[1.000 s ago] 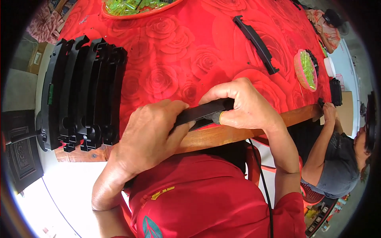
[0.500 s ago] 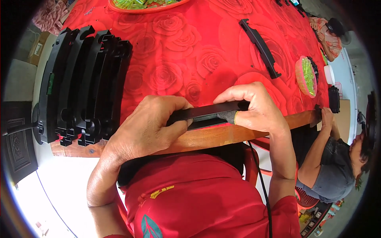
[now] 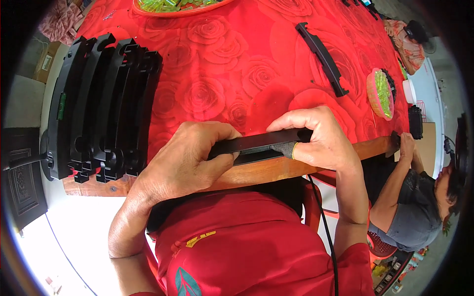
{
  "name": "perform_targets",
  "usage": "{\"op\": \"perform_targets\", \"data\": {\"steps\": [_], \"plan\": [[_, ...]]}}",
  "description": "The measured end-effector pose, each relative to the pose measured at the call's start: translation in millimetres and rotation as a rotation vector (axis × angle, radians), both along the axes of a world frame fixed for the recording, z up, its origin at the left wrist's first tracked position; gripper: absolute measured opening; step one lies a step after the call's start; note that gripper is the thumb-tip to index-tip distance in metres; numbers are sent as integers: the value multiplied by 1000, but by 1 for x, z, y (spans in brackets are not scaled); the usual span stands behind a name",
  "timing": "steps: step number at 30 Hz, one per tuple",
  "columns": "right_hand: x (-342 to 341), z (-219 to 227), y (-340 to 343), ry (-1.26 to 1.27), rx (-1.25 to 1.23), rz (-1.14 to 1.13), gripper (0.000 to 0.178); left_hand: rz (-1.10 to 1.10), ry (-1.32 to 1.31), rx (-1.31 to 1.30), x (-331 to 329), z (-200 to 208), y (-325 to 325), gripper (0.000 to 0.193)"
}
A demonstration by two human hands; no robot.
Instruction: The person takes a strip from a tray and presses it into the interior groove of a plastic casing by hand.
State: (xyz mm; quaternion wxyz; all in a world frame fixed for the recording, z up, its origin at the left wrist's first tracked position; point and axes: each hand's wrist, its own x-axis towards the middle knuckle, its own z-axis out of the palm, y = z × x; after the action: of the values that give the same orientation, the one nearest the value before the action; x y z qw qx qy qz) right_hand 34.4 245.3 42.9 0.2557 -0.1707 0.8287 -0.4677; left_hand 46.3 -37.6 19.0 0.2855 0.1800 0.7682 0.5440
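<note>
Both my hands hold a black plastic spirit-level body level at the table's near edge, its long slot turned toward me. My left hand grips one end, thumb at the slot's left part and fingers curled behind. At the other end my right hand is closed on it, fingers along the far side. A dark grey cover with a yellow rim sits on my right thumb and presses at the slot. Whether anything lies inside the slot is hidden.
Several similar black bodies stand stacked at left, one showing a green vial. Another black body lies beyond my right hand. Green vials fill a pink basket and a red tray. A co-worker sits at right.
My hands and the level body have shifted down very slightly. The grip stays the same, with the right thumb still pressed at the slot.
</note>
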Motion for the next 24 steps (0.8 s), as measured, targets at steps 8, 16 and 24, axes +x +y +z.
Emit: {"op": "perform_targets", "data": {"steps": [8,16,24], "plan": [[11,1,1,118,16,-24,38,22,84,13,3,-2,2,27],[12,-16,-2,176,7,-74,35,33,211,-60,8,-6,3,32],[-9,3,1,106,-47,37,37,116,137,16,7,0,3,33]]}}
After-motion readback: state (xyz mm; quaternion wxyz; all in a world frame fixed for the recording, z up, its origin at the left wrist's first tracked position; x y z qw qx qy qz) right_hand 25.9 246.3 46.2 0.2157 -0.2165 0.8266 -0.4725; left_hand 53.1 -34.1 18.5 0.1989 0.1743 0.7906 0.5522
